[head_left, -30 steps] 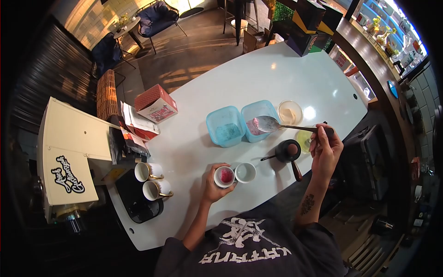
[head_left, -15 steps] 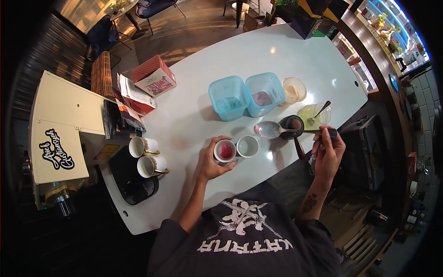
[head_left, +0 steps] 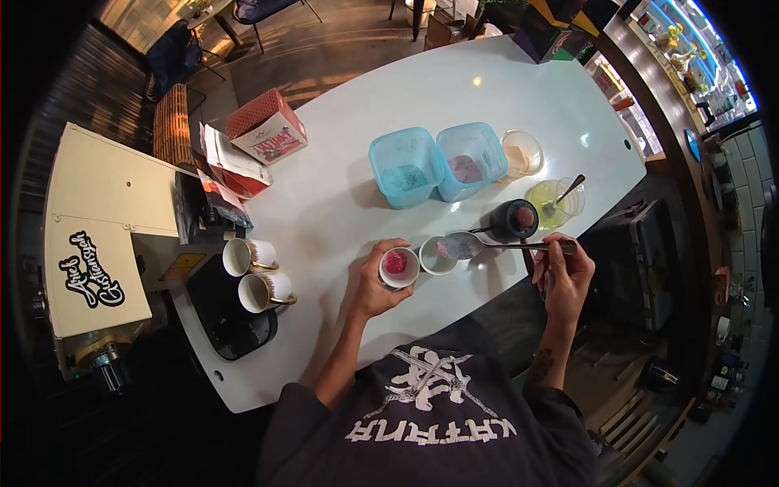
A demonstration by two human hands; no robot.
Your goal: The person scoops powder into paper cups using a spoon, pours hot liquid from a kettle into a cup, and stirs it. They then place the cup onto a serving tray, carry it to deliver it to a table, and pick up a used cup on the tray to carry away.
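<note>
My left hand (head_left: 382,286) is wrapped round a small white cup (head_left: 399,281) with pinkish-red contents at its bottom. Right beside it stands a second white cup (head_left: 436,264), partly covered by the bowl of a spoon. That metal spoon (head_left: 462,246) has a dark handle, which my right hand (head_left: 565,272) grips between thumb and fingers. A little pinkish residue shows at the spoon's tip. Behind the spoon is a round black tool with a reddish-brown top, a coffee tamper by its look (head_left: 514,221); part of it is hidden.
Two blue tubs (head_left: 406,138) with powdery contents stand ahead, near a clear cup (head_left: 522,151) of pale contents and a cup of greenish liquid (head_left: 556,203) with a spoon. Two gold-handled mugs (head_left: 251,258), a cardboard box (head_left: 268,134) and a cream machine (head_left: 105,235) are at left.
My right hand has moved left and slightly down, bringing the spoon's bowl over the second cup's rim. The left hand still holds its cup in nearly the same place.
</note>
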